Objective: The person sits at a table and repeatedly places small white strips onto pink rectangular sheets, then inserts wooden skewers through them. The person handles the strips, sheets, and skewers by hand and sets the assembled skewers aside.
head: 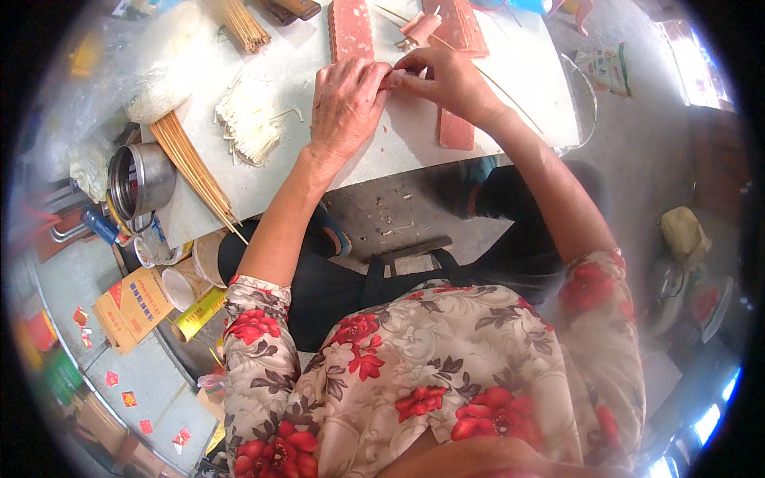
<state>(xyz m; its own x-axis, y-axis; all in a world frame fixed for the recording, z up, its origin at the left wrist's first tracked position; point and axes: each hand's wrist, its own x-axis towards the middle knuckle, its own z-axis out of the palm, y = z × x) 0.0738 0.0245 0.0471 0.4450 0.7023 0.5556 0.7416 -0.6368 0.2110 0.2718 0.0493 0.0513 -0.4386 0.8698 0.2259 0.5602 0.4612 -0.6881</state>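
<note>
Above the white table (412, 128), my left hand (351, 98) and my right hand (448, 83) meet at the fingertips, pinching a small reddish piece (388, 79), mostly hidden by the fingers. Behind my left hand lies a stack of pink meat slices (351, 30) with wavy edges; another stack (463, 30) lies behind my right hand. A rolled slice on a thin skewer (421, 28) rests between them. One flat pink slice (456, 130) lies partly under my right wrist. A pile of enoki mushrooms (251, 122) is left of my left hand.
Bamboo skewers (194, 167) lie at the table's left edge, with another bundle (242, 27) farther back. A metal pot (140, 179), plastic bags (161, 66) and a cardboard box (134, 308) are at the left. A wooden handle (299, 7) shows at the back.
</note>
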